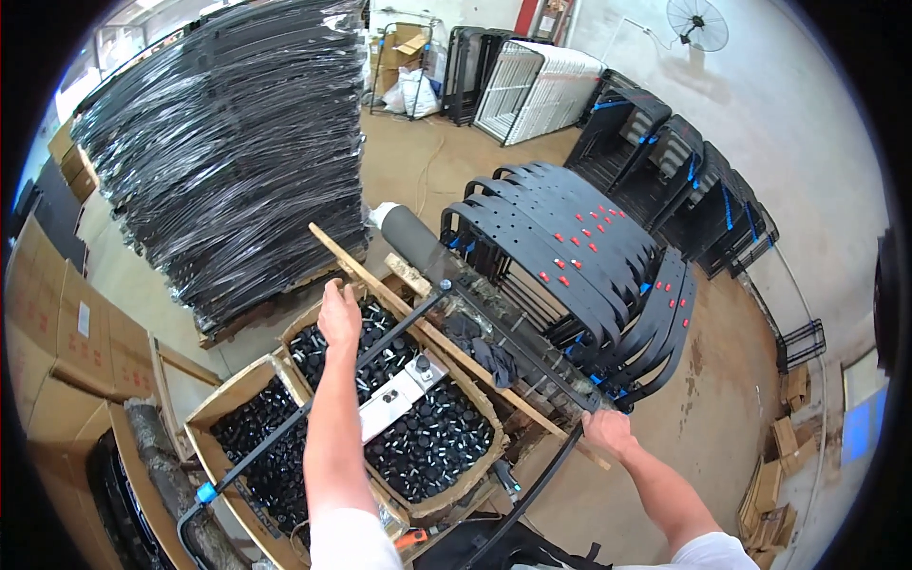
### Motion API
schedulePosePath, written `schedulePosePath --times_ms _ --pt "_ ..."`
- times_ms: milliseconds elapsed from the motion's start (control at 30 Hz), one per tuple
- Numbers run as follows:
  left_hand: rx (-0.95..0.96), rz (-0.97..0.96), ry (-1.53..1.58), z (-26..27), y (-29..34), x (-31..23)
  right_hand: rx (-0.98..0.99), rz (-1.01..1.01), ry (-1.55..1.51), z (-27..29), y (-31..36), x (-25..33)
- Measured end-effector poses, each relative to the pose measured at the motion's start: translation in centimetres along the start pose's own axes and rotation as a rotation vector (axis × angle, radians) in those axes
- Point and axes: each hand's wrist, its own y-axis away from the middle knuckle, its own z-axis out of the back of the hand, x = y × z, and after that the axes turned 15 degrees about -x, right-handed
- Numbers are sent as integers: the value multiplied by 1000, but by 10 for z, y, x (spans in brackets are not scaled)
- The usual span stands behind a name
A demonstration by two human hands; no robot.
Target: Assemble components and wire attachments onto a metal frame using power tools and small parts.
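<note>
Black bent-tube metal frame (262, 447), with a blue band near its lower-left end: one, lying from the centre toward seven and six o'clock. Right hand (609, 432), at half past four: grip narrow, closed on the frame's corner. Left hand (339, 315), near nine o'clock: fingers bent over an open cardboard box (492, 415) of small black round-headed parts; its hold could not be told. Black curved panels with red pieces (570, 233) stood toward two o'clock.
</note>
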Motion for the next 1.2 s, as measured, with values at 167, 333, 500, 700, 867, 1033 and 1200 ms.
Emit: schedulePosePath --times_ms 167,333,500,700,867,1033,1200 --pt "225 -300 -101 87 37 13 161 134 80 18 -17 -21" --pt "459 -81 -408 117 69 45 -427 616 -42 71 -131 90" --pt "498 63 -351 117 58 23 -707 847 -149 87 -238 232" --pt "501 53 -291 115 56 31 -301 667 499 89 -312 263" --pt "521 104 -315 117 52 33 -314 775 473 83 -301 277" --pt "549 100 -316 115 52 32 -433 791 327 85 -297 277" --pt "549 128 -315 114 51 30 -280 818 300 91 -305 282"
